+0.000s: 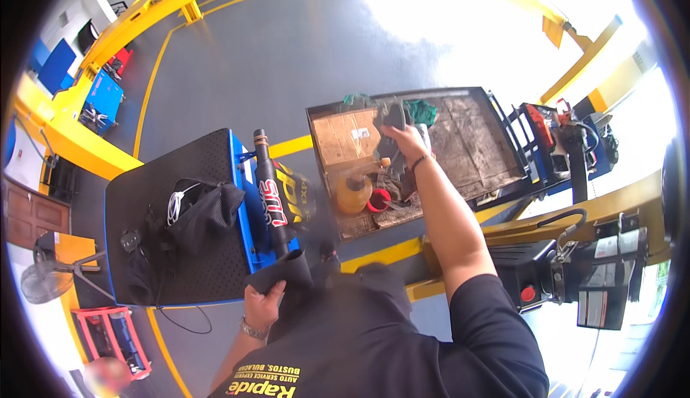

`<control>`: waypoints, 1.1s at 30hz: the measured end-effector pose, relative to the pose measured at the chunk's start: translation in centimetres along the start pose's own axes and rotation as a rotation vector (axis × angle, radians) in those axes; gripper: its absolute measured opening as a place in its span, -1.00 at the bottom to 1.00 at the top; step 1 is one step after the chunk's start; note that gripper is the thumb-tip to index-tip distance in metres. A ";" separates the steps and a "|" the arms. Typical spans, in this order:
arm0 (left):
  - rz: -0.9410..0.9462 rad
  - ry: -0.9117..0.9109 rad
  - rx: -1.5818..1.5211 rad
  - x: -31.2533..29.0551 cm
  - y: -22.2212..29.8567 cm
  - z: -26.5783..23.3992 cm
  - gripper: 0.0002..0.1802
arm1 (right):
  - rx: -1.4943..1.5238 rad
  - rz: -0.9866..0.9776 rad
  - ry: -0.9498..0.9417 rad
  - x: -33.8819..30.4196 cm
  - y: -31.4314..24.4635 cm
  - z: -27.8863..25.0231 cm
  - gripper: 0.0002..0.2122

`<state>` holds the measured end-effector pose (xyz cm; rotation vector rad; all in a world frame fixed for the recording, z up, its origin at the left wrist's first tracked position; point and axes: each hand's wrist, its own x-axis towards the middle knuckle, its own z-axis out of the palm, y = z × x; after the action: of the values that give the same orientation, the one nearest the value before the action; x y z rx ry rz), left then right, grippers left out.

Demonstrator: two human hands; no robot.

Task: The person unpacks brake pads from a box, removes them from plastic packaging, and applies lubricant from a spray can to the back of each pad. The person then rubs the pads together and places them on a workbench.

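Observation:
My left hand (264, 304), low in the view, has its thumb and fingers closed on a black flexible sheet (282, 271), which curls at its far end. My right arm stretches forward over a shallow dark metal tray (496, 121). There my right hand (408, 144) is closed around a dark grey object (392, 116), whose exact kind I cannot make out. Around that hand lie a green cloth (422, 110), a flat piece of cardboard (343, 137), a yellowish round jug (352, 194) and a red funnel-like container (379, 200).
To the left stands a blue cart with a black perforated top (194, 155), bearing a black bag (215, 207) and a white cable (175, 207). A black tube (263, 164) runs along its right side. Yellow lift beams (93, 136) frame the bay; a fan (47, 281) stands at left.

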<state>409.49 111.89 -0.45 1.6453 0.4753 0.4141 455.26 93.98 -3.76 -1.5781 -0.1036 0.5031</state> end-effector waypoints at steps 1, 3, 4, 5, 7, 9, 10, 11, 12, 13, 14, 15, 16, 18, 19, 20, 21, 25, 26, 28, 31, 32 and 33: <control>-0.036 -0.029 -0.014 1.1 0.2 0.0 -0.77 | -0.014 0.085 -0.052 0.6 -0.3 0.9 -0.71; -0.076 -0.060 -0.024 4.1 0.5 0.3 -0.76 | -0.251 0.167 -0.128 4.3 -0.7 1.9 -0.60; -0.055 -0.012 -0.005 4.9 0.5 0.3 -0.76 | -0.372 0.173 -0.158 3.9 -3.3 4.4 -0.56; -0.021 -0.040 -0.009 6.9 0.4 1.2 -0.76 | -0.357 0.092 -0.214 8.9 1.7 1.6 -0.53; -0.046 0.062 0.059 8.5 0.8 1.8 -0.74 | -0.570 0.023 -0.343 10.6 1.3 4.2 -0.42; -0.042 0.142 0.100 9.6 1.1 2.1 -0.71 | -0.816 0.084 -0.546 10.8 -2.1 6.0 -0.39; -0.038 0.176 0.122 10.2 1.6 2.3 -0.70 | -0.937 0.112 -0.644 11.0 -3.5 6.0 -0.37; -0.042 0.248 0.063 10.8 1.5 2.6 -0.70 | -0.991 0.087 -0.732 12.2 -2.8 6.0 -0.35; -0.045 0.322 0.005 11.3 1.4 2.9 -0.70 | -1.044 0.083 -0.753 13.1 -2.1 5.6 -0.34; -0.049 0.417 -0.046 11.1 1.8 3.3 -0.70 | -1.099 0.068 -0.795 13.0 -2.9 6.1 -0.33; -0.048 0.480 -0.161 11.3 2.4 4.1 -0.69 | -1.147 0.056 -0.829 13.1 -2.9 6.1 -0.32; -0.045 0.542 -0.275 11.5 3.3 4.9 -0.67 | -1.184 -0.046 -0.869 13.5 -2.2 5.9 -0.30; -0.027 0.610 -0.389 11.6 4.6 5.7 -0.65 | -1.204 -0.080 -0.875 13.8 -2.0 5.8 -0.27; 0.045 0.518 -0.451 12.0 7.3 7.5 -0.59 | -1.226 -0.151 -0.887 13.8 -0.8 5.7 -0.21; 0.073 0.509 -0.460 11.8 9.0 8.9 -0.59 | -1.204 -0.138 -0.832 13.2 -0.9 5.9 -0.14; 0.102 0.473 -0.479 12.2 9.8 10.3 -0.58 | -1.137 -0.126 -0.807 12.9 -1.0 5.5 -0.14; 0.128 0.483 -0.417 12.6 10.3 11.9 -0.57 | -1.070 -0.111 -0.782 12.6 -1.0 5.2 -0.14; 0.119 0.403 -0.530 14.5 13.2 18.3 -0.53 | -0.975 -0.278 -0.698 12.4 -0.9 3.7 -0.18; 0.084 0.364 -0.534 15.1 13.5 19.9 -0.53 | -0.959 -0.275 -0.688 12.4 -0.8 3.4 -0.20; -0.001 0.276 -0.538 17.2 14.7 23.3 -0.53 | -0.919 -0.253 -0.663 12.5 -0.5 2.4 -0.24; -0.171 0.026 -0.407 19.5 15.5 26.3 -0.57 | -0.997 -0.299 -0.576 11.3 -0.8 1.8 -0.32; -0.154 -0.024 -0.299 20.2 15.4 27.2 -0.60 | -1.010 -0.367 -0.522 11.0 -0.7 1.8 -0.34; -0.158 -0.091 -0.216 20.7 15.3 27.9 -0.64 | -0.995 -0.450 -0.521 10.6 -0.6 1.6 -0.41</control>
<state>442.77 97.85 11.16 1.4004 0.4719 0.2623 464.25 99.39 -5.85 -2.2400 -1.2342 0.5180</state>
